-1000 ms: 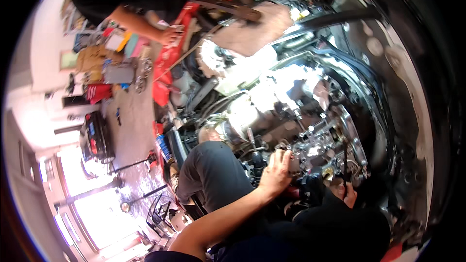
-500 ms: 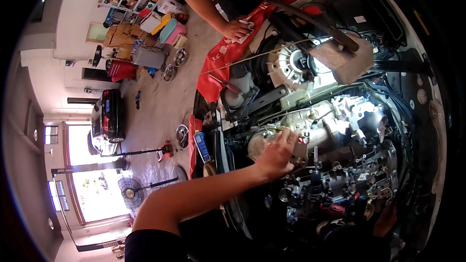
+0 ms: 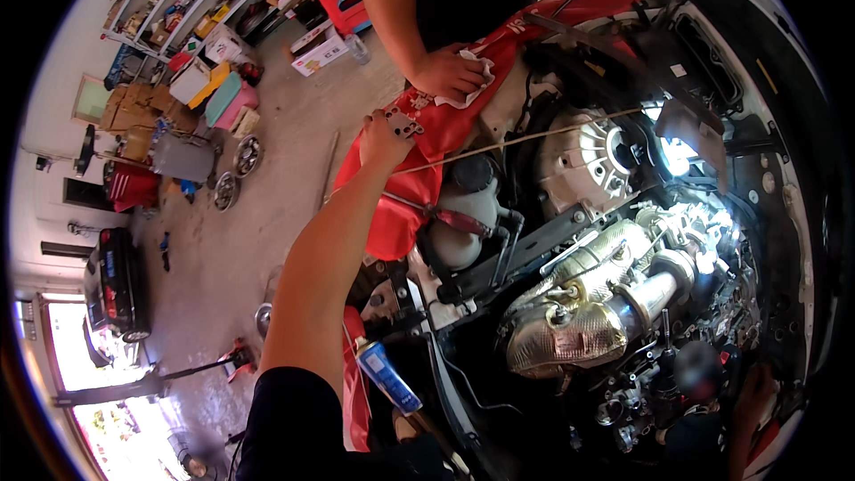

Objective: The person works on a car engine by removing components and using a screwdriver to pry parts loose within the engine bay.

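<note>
My left hand (image 3: 381, 141) is closed on a small flat metal plate with holes (image 3: 404, 123), above the red fender cover (image 3: 405, 227). Part of the plate is hidden by my fingers. A co-worker's hand (image 3: 450, 74) presses a white cloth (image 3: 476, 80) on the same cover, just beyond my hand. Nearer me, a red-handled screwdriver (image 3: 459, 221) lies across a pale reservoir (image 3: 459, 245). What looks like my right hand (image 3: 755, 392) is in deep shadow at the lower right, beside engine parts; its fingers cannot be made out.
Inside the engine bay sit a shiny heat shield (image 3: 570, 338), a ribbed round housing (image 3: 579, 160) and a lit dark plate (image 3: 695, 138). A thin rod (image 3: 525, 135) crosses the bay. A blue tube (image 3: 389, 380) stands by the front edge. Wheels (image 3: 248, 153) lie on the floor.
My left hand has moved from over the engine out to the red cover at the far left, and the plate now shows in it. The view has shifted.
</note>
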### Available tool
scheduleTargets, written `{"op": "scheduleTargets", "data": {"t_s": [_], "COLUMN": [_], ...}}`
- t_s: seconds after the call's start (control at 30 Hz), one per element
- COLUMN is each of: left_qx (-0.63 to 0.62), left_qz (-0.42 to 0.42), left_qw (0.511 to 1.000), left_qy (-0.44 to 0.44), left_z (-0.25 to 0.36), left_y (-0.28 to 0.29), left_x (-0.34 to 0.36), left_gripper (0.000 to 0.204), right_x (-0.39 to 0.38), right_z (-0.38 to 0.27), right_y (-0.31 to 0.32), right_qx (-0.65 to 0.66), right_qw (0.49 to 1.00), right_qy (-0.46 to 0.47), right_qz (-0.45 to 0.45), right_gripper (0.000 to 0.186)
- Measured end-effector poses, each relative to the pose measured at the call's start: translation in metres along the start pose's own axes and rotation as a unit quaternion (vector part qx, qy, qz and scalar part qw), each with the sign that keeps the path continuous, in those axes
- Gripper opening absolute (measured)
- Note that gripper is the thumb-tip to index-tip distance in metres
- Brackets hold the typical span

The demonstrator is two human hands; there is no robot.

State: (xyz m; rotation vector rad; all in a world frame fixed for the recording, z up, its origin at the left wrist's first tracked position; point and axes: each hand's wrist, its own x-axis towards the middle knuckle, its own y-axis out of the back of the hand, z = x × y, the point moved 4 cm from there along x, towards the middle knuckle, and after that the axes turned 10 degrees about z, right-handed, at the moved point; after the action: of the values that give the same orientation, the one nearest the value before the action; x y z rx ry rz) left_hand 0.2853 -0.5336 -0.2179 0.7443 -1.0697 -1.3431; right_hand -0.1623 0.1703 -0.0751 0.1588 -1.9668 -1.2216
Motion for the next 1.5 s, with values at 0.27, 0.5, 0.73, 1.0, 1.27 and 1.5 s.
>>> {"op": "scheduleTargets", "data": {"t_s": [0.27, 0.5, 0.73, 1.0, 1.27, 1.5], "left_qx": [-0.055, -0.166, -0.3, -0.255, -0.186, -0.228], "left_qz": [-0.055, -0.007, 0.055, 0.098, 0.079, 0.156], "left_qw": [0.997, 0.983, 0.949, 0.953, 0.973, 0.948], "left_qy": [-0.027, -0.082, -0.077, -0.133, -0.112, -0.155], "left_z": [-0.028, -0.048, -0.048, -0.057, -0.05, -0.027], "left_y": [-0.03, -0.042, -0.053, -0.061, -0.05, -0.028], "left_x": [0.044, 0.031, 0.019, 0.033, 0.029, 0.002], "left_gripper": [0.087, 0.094, 0.069, 0.074, 0.081, 0.074], "right_x": [0.02, 0.018, -0.008, -0.004, -0.006, 0.007], "right_z": [-0.106, -0.189, -0.196, -0.211, -0.186, -0.187], "right_y": [0.081, 0.123, 0.102, 0.095, 0.096, 0.112], "right_qx": [-0.118, -0.101, -0.1, -0.043, 0.046, -0.006], "right_qw": [0.953, 0.935, 0.952, 0.977, 0.955, 0.961], "right_qy": [-0.062, -0.148, -0.04, 0.005, -0.187, -0.122], "right_qz": [-0.273, -0.306, -0.287, -0.209, -0.224, -0.25], "right_gripper": [0.018, 0.016, 0.014, 0.014, 0.014, 0.016]}}
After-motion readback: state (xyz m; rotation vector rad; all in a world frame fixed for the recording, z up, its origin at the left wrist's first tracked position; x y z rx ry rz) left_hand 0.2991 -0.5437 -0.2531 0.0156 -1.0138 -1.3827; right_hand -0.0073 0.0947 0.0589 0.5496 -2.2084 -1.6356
